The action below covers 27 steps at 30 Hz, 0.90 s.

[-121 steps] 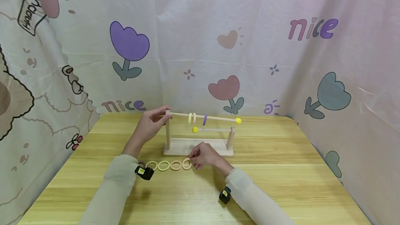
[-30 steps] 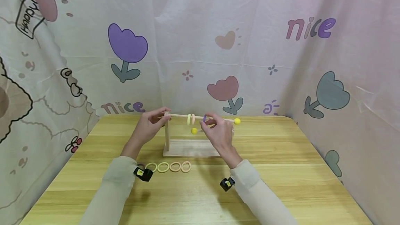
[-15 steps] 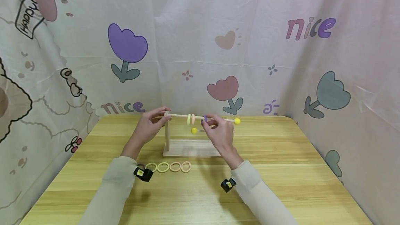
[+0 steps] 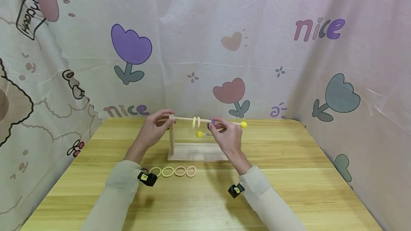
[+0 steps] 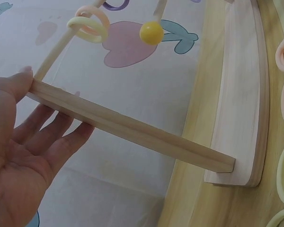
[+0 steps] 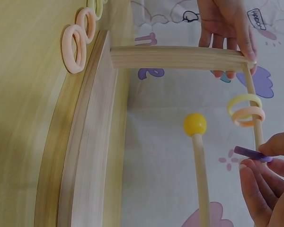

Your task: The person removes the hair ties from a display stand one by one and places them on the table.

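In the head view, my left hand [image 4: 154,127] grips the top of the left post [image 5: 132,127] of a wooden stand, thumb on the upper end and fingers beneath in the left wrist view. From that end an upper rod [image 4: 184,118] runs right to a yellow ball [image 4: 244,124]. A pale yellow ring [image 4: 194,122] and a peach ring [image 4: 198,122] hang on it side by side. To their right, my right hand [image 4: 228,136] pinches a purple ring [image 6: 246,152] at the rod between thumb and fingers. This hand hides the right post in the head view.
The stand's base [image 4: 196,152] rests on the wooden table [image 4: 199,202]. A lower rod ends in another yellow ball [image 4: 199,134]. In front lies a row of several rings, including a peach ring [image 4: 191,171]; its left end is partly behind my left wrist camera [image 4: 147,178].
Since four seconds ago my right hand has risen from the ring row to the upper rod. Over the last second it has shifted slightly right with the purple ring. My left hand keeps its grip.
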Each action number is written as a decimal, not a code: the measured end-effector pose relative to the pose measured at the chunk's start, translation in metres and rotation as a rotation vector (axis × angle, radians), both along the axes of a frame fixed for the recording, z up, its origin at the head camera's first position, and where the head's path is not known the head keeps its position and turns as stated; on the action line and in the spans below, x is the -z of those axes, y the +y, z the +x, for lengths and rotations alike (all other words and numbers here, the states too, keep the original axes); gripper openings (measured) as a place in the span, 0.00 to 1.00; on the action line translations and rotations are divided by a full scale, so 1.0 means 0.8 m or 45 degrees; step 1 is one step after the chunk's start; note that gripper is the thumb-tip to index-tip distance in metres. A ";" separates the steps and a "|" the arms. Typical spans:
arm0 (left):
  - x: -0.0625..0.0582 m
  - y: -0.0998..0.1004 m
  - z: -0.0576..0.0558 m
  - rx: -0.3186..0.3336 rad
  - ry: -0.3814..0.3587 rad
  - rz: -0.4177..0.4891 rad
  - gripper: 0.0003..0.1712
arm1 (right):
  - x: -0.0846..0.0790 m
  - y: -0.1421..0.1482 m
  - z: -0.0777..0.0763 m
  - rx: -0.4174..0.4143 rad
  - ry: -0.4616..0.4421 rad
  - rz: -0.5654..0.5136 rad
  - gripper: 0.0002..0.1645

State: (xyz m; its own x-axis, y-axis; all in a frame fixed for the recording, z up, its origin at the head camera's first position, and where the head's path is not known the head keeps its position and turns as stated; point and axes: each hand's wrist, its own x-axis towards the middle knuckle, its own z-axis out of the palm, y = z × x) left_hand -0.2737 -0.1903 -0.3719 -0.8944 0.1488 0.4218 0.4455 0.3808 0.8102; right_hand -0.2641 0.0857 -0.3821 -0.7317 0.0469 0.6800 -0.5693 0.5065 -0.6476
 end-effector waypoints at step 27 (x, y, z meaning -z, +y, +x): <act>-0.001 -0.001 0.001 -0.015 -0.024 -0.042 0.19 | 0.001 0.016 0.003 0.044 0.077 -0.113 0.05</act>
